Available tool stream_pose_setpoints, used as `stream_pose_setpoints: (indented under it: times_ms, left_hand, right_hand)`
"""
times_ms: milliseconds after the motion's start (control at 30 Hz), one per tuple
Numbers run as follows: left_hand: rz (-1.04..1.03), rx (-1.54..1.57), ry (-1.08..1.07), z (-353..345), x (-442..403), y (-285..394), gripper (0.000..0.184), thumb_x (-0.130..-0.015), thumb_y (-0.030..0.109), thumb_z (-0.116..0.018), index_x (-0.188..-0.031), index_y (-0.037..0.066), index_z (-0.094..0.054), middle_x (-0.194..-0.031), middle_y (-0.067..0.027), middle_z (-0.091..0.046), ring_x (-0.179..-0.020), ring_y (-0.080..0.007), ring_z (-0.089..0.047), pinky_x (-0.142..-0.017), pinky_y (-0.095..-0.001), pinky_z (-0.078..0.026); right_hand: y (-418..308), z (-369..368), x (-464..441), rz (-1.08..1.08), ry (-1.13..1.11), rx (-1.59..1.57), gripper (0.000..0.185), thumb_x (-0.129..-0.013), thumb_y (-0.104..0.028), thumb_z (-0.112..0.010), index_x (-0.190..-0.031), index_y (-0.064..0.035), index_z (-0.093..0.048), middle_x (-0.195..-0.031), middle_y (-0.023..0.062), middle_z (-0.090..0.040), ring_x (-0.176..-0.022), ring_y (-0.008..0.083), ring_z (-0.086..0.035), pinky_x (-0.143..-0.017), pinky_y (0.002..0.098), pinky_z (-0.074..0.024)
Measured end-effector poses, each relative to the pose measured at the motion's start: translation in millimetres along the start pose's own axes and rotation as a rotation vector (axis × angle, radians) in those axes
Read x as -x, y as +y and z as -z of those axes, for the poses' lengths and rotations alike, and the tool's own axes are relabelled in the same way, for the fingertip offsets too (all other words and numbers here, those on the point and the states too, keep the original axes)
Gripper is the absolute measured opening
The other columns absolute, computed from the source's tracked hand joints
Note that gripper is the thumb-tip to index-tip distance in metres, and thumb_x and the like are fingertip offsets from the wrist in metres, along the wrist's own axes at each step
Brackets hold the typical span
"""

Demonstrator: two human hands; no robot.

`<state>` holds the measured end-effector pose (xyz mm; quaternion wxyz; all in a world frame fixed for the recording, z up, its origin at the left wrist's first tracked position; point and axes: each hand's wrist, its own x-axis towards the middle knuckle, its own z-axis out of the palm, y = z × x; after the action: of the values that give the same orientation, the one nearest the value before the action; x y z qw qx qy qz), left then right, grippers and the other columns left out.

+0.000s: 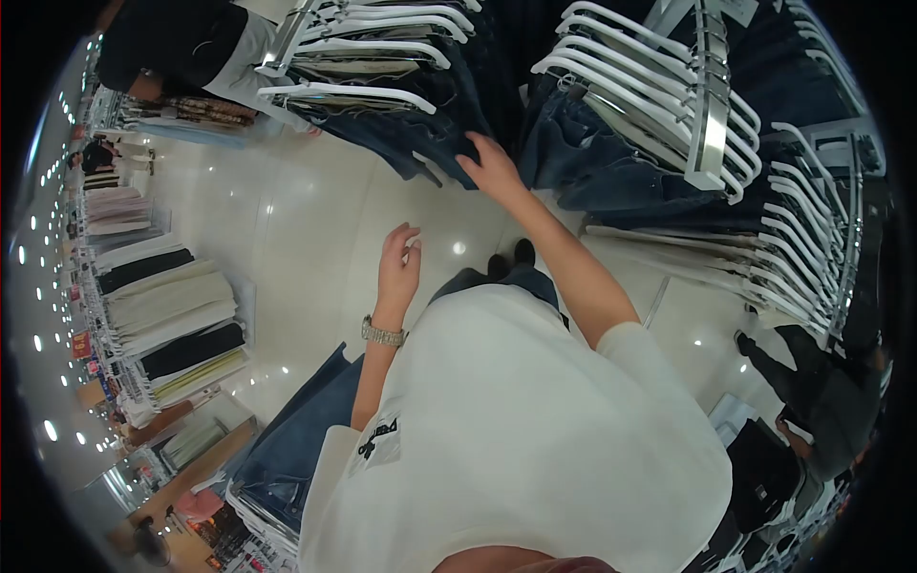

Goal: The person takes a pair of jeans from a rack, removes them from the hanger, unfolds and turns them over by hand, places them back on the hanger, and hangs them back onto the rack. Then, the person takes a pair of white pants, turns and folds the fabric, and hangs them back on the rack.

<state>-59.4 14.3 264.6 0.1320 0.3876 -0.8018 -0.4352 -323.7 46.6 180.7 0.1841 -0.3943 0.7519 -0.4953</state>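
From my remote seat I look down over the wearer's cream T-shirt [535, 411] at two rows of dark denim. The right hand [489, 167] is stretched forward to the near jeans [396, 141], its thumb set apart and its fingers wide rather than gripping; the fingertips lie at the edge of the cloth, though I cannot tell whether they press it. I read that loose spread as suited to parting or steadying a garment without pulling it off its support. Those jeans hang at the front left from white hangers [358, 90] on a metal arm [287, 38], which I take to be there so that each pair drops freely and can be leafed through one by one. The second row of jeans [554, 129] hangs to the right on another metal arm [705, 143], leaving a narrow gap between the rows close to the reaching wrist. The left hand [397, 265], with a wristwatch [383, 331] below it, floats over the pale floor [325, 210], fingers loosely bent and holding nothing, perhaps held ready or just for balance. One person [172, 48] stands beyond the rack at the upper left, another [831, 401] well apart at the right.
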Motion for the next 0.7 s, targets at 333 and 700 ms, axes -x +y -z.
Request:
stream_pose_setpoints:
  times_ms: [333, 700]
  left_hand:
    - [0.116, 0.095, 0.045, 27.2, -22.8, -25.0, 0.044, -0.099, 0.013, -0.058, -0.139, 0.001, -0.048, -0.143, -0.0204, -0.048, -0.125, -0.0311, -0.055, -0.100, -0.0375, -0.049]
    - [-0.117, -0.140, -0.087, 73.0, -105.4, -53.7, 0.049, -0.089, 0.016, -0.064, -0.133, -0.004, -0.052, -0.114, -0.0270, -0.063, -0.105, -0.0387, -0.064, -0.089, -0.0422, -0.051]
  right_hand:
    - [-32.1, -90.1, 11.0, -0.045, -0.284, 0.024, 0.039, -0.084, -0.030, -0.071, -0.113, -0.0043, -0.067, -0.103, 0.0209, -0.068, -0.102, 0.0394, -0.065, -0.089, 0.0464, -0.0529]
    - [-98.8, -147.0, 37.5, -0.136, -0.444, 0.192, 0.023, -0.081, -0.014, -0.065, -0.101, -0.0038, -0.069, -0.111, 0.0193, -0.067, -0.108, 0.0377, -0.063, -0.087, 0.0460, -0.0532]
